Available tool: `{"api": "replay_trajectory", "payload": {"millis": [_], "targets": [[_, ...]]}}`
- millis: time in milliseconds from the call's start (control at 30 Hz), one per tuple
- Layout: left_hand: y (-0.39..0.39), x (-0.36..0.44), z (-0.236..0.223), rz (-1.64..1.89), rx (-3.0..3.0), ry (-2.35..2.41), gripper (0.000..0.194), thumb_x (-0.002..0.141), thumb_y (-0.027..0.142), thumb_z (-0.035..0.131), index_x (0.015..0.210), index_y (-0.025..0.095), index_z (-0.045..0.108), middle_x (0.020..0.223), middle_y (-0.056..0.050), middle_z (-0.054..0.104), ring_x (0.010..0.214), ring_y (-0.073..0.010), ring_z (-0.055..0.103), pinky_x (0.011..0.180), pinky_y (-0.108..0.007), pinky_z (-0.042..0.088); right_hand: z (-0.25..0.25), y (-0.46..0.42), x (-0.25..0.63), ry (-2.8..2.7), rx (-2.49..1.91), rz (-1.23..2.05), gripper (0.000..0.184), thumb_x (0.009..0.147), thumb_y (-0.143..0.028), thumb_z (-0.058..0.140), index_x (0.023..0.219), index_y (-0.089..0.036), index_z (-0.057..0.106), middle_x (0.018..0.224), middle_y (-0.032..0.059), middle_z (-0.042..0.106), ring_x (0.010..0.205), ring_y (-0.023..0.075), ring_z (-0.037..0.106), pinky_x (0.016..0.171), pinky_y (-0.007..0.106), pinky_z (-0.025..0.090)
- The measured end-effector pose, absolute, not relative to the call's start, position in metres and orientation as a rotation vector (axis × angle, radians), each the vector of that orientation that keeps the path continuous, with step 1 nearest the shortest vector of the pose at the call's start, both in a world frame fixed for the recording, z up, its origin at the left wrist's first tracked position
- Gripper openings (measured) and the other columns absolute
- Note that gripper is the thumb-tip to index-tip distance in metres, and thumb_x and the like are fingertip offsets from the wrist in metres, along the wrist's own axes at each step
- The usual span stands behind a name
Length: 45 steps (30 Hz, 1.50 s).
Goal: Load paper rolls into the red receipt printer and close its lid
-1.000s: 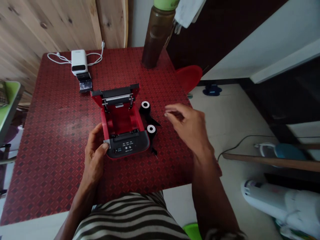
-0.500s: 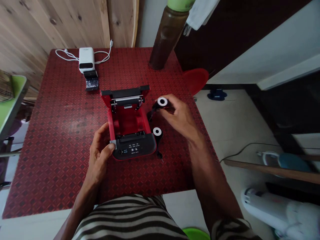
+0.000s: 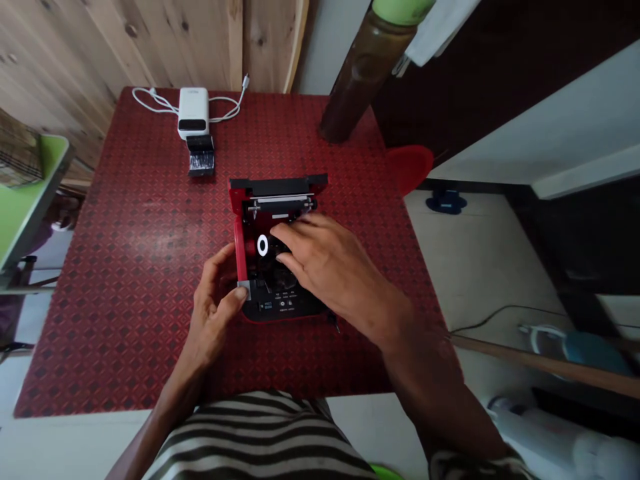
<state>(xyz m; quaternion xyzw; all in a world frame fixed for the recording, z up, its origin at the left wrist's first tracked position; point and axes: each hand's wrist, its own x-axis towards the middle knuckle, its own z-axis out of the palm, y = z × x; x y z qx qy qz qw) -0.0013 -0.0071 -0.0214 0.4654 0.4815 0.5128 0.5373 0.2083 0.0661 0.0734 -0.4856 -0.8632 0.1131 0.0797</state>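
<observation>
Being held inside the red-and-black machine [image 3: 241, 250], a dark roll [image 3: 272, 251] with a white ring at its end is grasped by the right hand [image 3: 335, 267], between the thumb and the curled fingers. The white ring is turned toward the machine's left wall; whether the roll is seated cannot be told, as its other end is covered by the hand. The lid [image 3: 280, 185] is raised at the far side, and a thin metal bar is carried across its inner face. The machine is gripped at its near left corner by the left hand [image 3: 215, 313]: the thumb is pressed on a grey corner piece [image 3: 243, 289], and the other fingers are laid along the side wall. The black control panel [image 3: 283, 308] is turned toward the person.

The machine is supported by a red patterned surface [image 3: 125, 267]. Near the surface's far edge, a white device [image 3: 193, 107] is placed between loops of white cable [image 3: 225, 115], with a black strip [image 3: 201, 160] lying at its near end. A brown bottle [image 3: 357, 73] is stood near the far right corner.
</observation>
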Motion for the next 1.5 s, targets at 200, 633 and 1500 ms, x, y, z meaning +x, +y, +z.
{"api": "replay_trajectory", "payload": {"millis": [200, 633, 1500], "targets": [[-0.007, -0.001, -0.018, 1.208, 1.094, 1.143, 0.06, 0.104, 0.046, 0.078, 0.16, 0.031, 0.065, 0.163, -0.009, 0.071, 0.141, -0.0341, 0.073, 0.118, -0.054, 0.06, 0.073, 0.068, 0.184, -2.662, -1.627, 0.207, 0.024, 0.108, -0.003, 0.063, 0.114, -0.018, 0.08, 0.102, 0.0134, 0.087, 0.1, 0.0292, 0.08, 0.08, 0.037, 0.055], [-0.006, -0.001, -0.019, 1.22, 1.091, 1.143, 0.062, 0.103, 0.048, 0.079, 0.16, 0.03, 0.066, 0.159, -0.009, 0.074, 0.135, -0.0327, 0.076, 0.113, -0.053, 0.062, 0.058, 0.084, 0.178, -2.712, -1.608, 0.316, 0.031, 0.106, 0.002, 0.059, 0.118, -0.015, 0.081, 0.113, 0.0169, 0.087, 0.11, 0.0325, 0.083, 0.09, 0.041, 0.062], [0.071, -0.011, 0.007, 1.454, 1.365, 1.258, 0.061, 0.109, 0.071, 0.065, 0.157, 0.034, 0.07, 0.172, -0.008, 0.063, 0.16, -0.035, 0.058, 0.129, -0.052, 0.05, 0.053, 0.019, 0.219, -2.238, -1.153, 0.241, 0.026, 0.109, -0.001, 0.066, 0.098, -0.018, 0.081, 0.102, 0.0075, 0.077, 0.096, 0.0228, 0.069, 0.088, 0.037, 0.064]]}}
